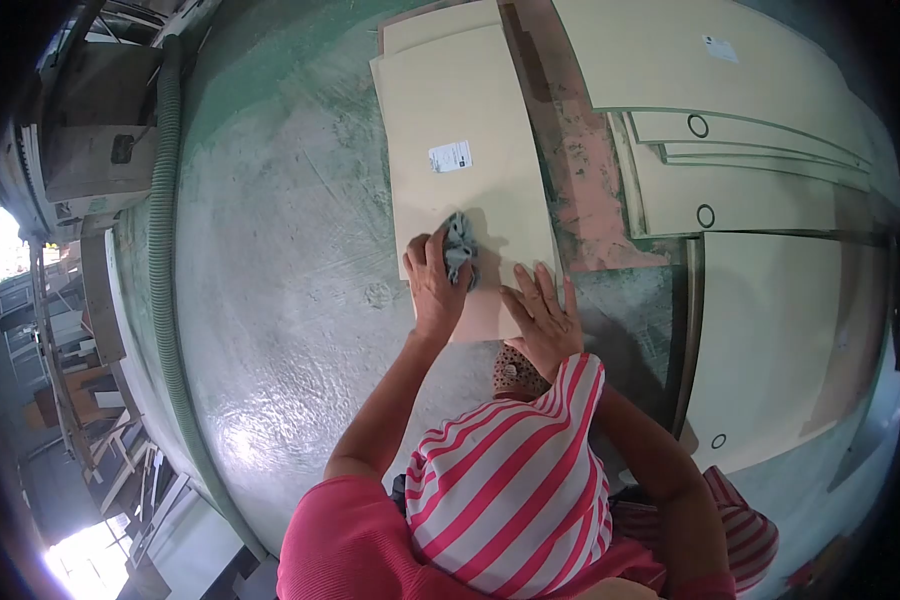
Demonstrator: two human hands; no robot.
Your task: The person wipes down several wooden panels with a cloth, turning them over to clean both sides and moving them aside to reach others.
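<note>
A pale beige board (455, 95) lies flat in front of me, on top of another board, with a white printed label (450, 157) near its middle. My left hand (435, 285) is closed around a crumpled grey-blue patterned cloth (459, 248), which rests against the board below the label. On the board's near right corner, my right hand (545, 315) lies flat with its fingers spread and nothing in it. A brown perforated shoe (515, 372) shows just below the board's near edge.
Large stacked boards (710, 60) fill the right side, several with black rings on them. Another big panel (770, 340) lies nearer on the right. A ribbed hose (165, 250) runs along the left floor, beside a machine (100, 165) and wood scraps (130, 470).
</note>
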